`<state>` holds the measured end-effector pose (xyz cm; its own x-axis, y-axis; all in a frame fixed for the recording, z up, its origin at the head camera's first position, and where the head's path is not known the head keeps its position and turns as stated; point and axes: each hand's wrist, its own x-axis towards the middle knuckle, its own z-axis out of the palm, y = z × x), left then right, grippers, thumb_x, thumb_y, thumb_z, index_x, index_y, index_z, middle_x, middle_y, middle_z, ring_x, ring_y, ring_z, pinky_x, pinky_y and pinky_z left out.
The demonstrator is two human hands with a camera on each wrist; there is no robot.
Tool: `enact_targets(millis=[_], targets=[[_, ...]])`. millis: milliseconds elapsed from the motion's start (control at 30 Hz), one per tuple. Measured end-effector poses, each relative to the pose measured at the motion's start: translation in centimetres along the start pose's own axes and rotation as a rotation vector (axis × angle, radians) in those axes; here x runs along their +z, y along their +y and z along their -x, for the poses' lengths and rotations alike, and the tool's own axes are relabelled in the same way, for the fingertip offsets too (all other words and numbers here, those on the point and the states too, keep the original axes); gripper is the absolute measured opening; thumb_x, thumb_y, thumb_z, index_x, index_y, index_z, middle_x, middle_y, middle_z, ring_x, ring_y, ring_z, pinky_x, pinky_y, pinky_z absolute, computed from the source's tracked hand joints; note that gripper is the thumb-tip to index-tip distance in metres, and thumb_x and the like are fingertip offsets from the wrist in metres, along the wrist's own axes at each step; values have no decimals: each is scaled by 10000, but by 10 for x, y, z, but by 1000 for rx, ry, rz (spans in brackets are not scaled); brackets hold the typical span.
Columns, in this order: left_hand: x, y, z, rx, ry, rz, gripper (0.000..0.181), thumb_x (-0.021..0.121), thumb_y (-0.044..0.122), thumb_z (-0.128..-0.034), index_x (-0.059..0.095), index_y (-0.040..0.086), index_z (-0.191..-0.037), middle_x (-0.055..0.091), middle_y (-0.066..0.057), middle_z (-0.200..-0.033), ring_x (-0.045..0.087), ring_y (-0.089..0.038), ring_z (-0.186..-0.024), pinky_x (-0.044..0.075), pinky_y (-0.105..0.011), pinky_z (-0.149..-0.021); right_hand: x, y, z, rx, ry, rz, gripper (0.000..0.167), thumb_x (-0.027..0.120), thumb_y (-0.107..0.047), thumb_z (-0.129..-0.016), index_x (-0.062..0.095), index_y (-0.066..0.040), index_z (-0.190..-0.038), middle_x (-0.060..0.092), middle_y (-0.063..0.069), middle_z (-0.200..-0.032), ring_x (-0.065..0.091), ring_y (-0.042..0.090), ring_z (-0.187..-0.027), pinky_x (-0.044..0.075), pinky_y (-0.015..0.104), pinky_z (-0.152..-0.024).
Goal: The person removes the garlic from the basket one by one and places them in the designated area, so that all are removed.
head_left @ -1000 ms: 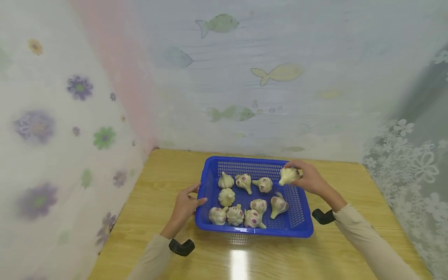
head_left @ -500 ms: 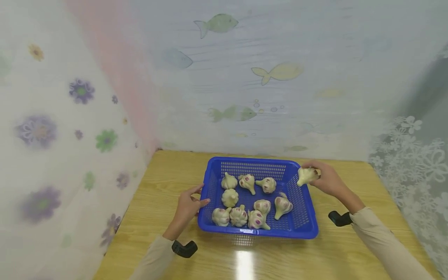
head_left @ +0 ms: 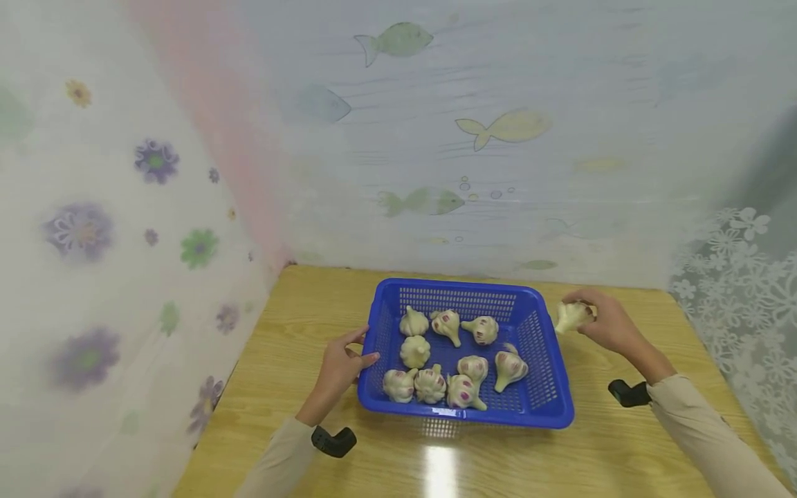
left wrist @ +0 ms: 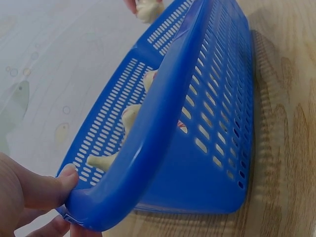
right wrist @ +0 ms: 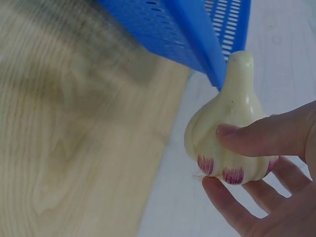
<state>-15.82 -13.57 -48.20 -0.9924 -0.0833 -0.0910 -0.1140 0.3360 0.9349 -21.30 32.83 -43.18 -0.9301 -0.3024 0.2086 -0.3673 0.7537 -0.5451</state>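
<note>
A blue plastic basket [head_left: 465, 413] with slotted walls stands on the table, several garlic bulbs [head_left: 431, 384] lying inside it. My left hand [head_left: 339, 366] pinches the basket's left rim, thumb over the edge and fingers beneath, as the left wrist view also shows. Just outside the right rim, my right hand [head_left: 610, 324] holds one garlic bulb [right wrist: 229, 128] between thumb and fingers. That bulb is cream with purple streaks at its base, and its stem points away from the palm. In the right wrist view it hangs clear of the table, close to the basket's rim.
The wooden table [head_left: 498, 463] reaches back to a pale wall [head_left: 299, 207] with painted fish. A flower-patterned wall [head_left: 112, 290] borders the left side, and a floral sheer curtain [head_left: 735, 277] hangs on the right. Dark wrist mounts [head_left: 334, 441] sit at both sleeves.
My right hand has carried the garlic bulb rightward, from over the basket's right part to outside its rim. The left hand keeps its hold on the basket. The whole view has shifted slightly.
</note>
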Motion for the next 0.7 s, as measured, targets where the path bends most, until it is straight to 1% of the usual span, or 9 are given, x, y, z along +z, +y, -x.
enact_targets(millis=[167,200,300,367,400,433,533,600,700], targets=[[-1,1,-1,8,-5,14,559,761,26,-775,582,78,-1303,605,-111,-1066,549,-135,-528,504,-384,-434,4,8,-1,13,-9,6,478,570,200,-654,606,79,-1115,571,295,-1135,492,339,-890,360,321,-585],[-1,1,-1,8,-5,14,559,760,26,-776,582,78,-1303,605,-111,-1066,551,-135,-531,508,-400,-442,5,9,-2,9,-6,8,477,559,201,-648,607,83,-1108,572,296,-1128,498,348,-892,380,336,-592],[-1,2,-1,6,-5,13,559,758,31,-780,579,81,-1307,603,-112,-1069,554,-138,-541,509,-398,-442,10,15,-3,0,7,20,474,528,210,-632,614,92,-1082,576,302,-1104,517,385,-917,433,399,-633],[-1,3,0,7,-6,13,558,756,32,-782,577,78,-1308,604,-114,-1071,558,-138,-544,511,-408,-445,14,19,-5,1,9,26,477,507,218,-622,615,98,-1071,572,309,-1097,525,417,-946,449,435,-657],[-1,3,0,8,-7,14,558,756,31,-782,577,76,-1308,604,-115,-1071,557,-137,-542,510,-405,-444,15,21,-5,7,7,24,484,488,224,-621,614,101,-1072,568,314,-1101,522,422,-942,449,444,-649],[-1,3,0,11,-9,16,557,756,30,-782,576,72,-1308,604,-116,-1070,556,-137,-538,509,-400,-441,17,23,-6,19,0,19,494,469,227,-621,613,100,-1076,562,318,-1109,517,419,-931,441,425,-628],[0,1,0,20,-13,17,555,756,28,-781,577,64,-1305,605,-116,-1065,550,-131,-523,511,-436,-454,23,31,-5,34,-18,23,523,416,231,-620,608,96,-1087,548,322,-1130,519,437,-943,431,401,-612],[0,0,0,23,-15,18,554,756,27,-780,577,63,-1304,605,-117,-1062,547,-129,-518,509,-433,-451,28,37,-4,31,-26,28,542,384,234,-615,607,93,-1088,553,314,-1129,523,445,-952,453,431,-626],[-1,-1,1,29,-16,19,554,757,26,-779,578,61,-1302,606,-122,-1062,551,-131,-518,507,-419,-441,36,46,-3,14,-26,46,516,400,229,-610,619,81,-1053,576,295,-1089,542,453,-948,479,494,-673]])
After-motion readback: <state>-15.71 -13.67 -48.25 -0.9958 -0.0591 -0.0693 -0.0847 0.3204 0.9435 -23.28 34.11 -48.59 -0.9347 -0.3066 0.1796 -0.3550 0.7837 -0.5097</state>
